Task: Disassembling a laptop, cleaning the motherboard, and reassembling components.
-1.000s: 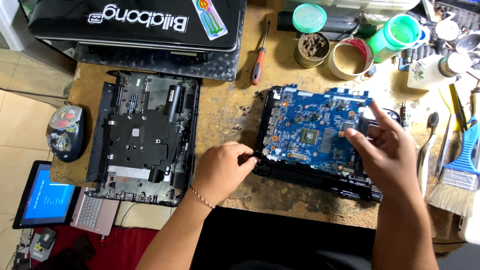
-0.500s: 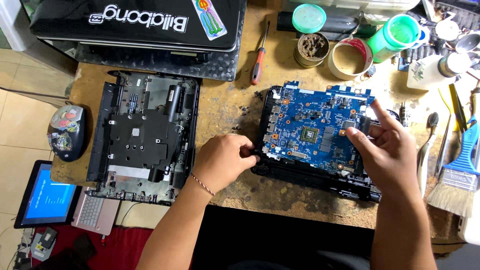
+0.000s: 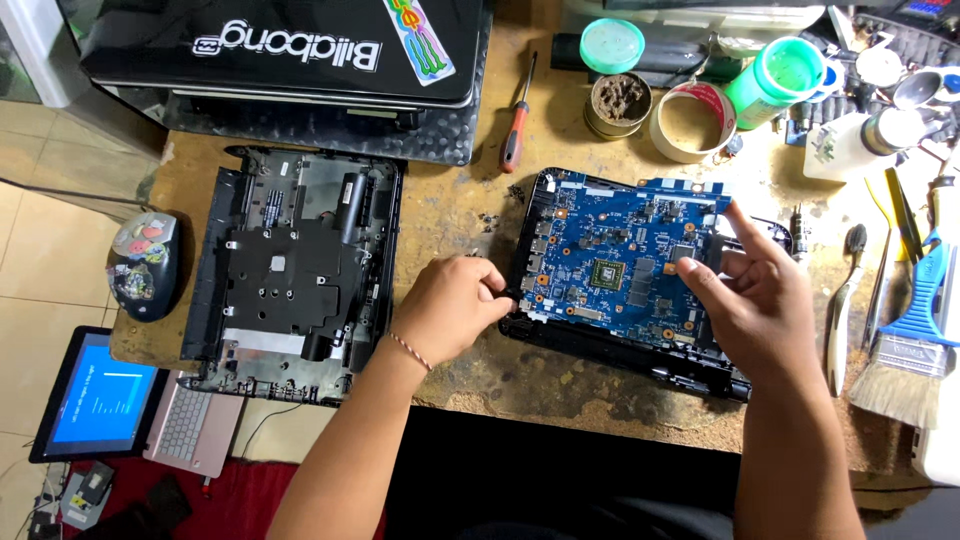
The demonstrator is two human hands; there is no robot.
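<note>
Your left hand point(image 3: 450, 310) now pinches the left edge of the black case point(image 3: 620, 350) holding the blue board point(image 3: 620, 265), having slid in from the bench; your right hand point(image 3: 760, 300) stays raised over the board's right side, fingers loosely curled on a small dark part, so the case looks steadied
</note>
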